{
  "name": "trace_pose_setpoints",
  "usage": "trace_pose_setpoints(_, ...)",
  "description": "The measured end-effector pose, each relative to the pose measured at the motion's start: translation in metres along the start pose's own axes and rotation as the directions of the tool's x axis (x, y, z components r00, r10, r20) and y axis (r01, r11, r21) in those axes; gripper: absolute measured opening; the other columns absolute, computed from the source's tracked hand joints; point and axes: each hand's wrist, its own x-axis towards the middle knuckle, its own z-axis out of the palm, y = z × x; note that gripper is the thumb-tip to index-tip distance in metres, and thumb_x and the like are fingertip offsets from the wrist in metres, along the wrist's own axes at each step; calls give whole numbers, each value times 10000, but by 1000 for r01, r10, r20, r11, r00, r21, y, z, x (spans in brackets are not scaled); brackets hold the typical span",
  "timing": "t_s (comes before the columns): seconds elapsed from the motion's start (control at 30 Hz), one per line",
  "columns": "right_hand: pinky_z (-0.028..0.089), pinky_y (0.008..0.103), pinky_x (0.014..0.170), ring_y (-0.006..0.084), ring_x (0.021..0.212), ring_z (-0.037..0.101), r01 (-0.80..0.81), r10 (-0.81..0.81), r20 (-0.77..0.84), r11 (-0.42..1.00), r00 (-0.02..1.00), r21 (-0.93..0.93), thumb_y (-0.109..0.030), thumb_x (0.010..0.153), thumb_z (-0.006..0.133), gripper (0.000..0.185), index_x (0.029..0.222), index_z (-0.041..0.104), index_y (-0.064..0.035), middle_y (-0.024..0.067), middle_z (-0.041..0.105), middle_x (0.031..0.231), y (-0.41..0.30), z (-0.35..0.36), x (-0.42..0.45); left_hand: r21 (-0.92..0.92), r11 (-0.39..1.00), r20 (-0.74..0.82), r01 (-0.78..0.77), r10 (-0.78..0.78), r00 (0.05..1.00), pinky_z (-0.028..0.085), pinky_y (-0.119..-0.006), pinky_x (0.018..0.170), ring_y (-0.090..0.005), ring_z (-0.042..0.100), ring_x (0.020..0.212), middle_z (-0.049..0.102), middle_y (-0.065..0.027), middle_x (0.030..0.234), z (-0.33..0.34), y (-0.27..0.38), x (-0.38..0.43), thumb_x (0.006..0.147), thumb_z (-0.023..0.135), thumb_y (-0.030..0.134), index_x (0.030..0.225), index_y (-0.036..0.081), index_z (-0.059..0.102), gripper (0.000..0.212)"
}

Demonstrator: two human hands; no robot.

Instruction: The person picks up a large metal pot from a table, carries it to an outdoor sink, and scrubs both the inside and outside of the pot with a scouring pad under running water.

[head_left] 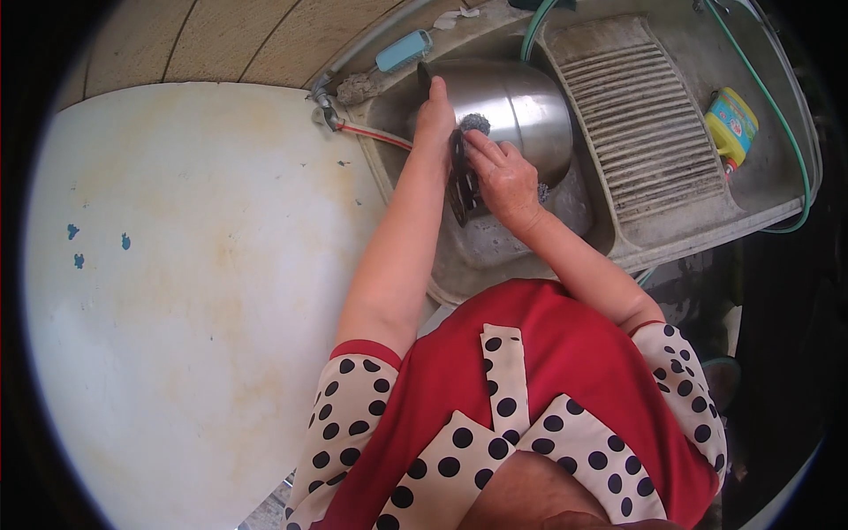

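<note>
A shiny stainless steel pot lies tilted on its side in the basin of a worn laundry sink. My left hand rests at the pot's near left side, thumb raised, beside a dark handle. My right hand has its fingertips by a second dark handle and against a metal scouring pad on the pot's wall. More of a similar scourer shows beside the right hand. What the left fingers grip is hidden behind the hand and the pot's edge.
Right of the basin is a ribbed washboard, then a yellow bottle and a green hose. A blue brush lies on the back rim. A tap with a red-striped hose is at the left corner, beside a stained white tabletop.
</note>
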Motion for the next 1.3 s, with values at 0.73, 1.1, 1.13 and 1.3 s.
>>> trace_pose_setpoints(0.73,487,259,539,175,616,493,167,-156,111,982,981,-91,-77,697,640,371,1059,703,-124,-43,633,1202,26,-19,-77,21,1000,-25,9,-8,1000,451,-368,886,-264,605,1034,626,-167,1172,1,1,1,966,372,546,1202,-85,581,706)
trace_pose_setpoints(1.1,535,434,707,306,827,655,-290,299,43,945,953,-149,-133,853,571,193,1015,674,-116,27,652,1146,76,5,61,8,1000,3,8,-8,1000,449,-382,889,-273,609,1019,635,-176,1140,-1,-16,31,958,409,540,1214,-80,571,690)
trace_pose_setpoints(1.13,532,440,714,311,835,655,-316,330,45,930,943,-185,-158,867,570,180,1010,671,-115,33,656,1115,83,6,67,40,999,-10,-2,2,1000,448,-387,887,-277,615,1006,639,-181,1124,-1,-15,35,955,421,535,1221,-80,565,685)
trace_pose_setpoints(1.3,536,415,643,295,790,655,-348,315,-192,922,929,-169,-162,851,623,128,961,640,-100,75,624,970,67,-2,1,16,1000,11,-12,12,1000,447,-388,864,-272,617,959,650,-181,1073,6,2,8,961,453,459,1135,-94,592,595)
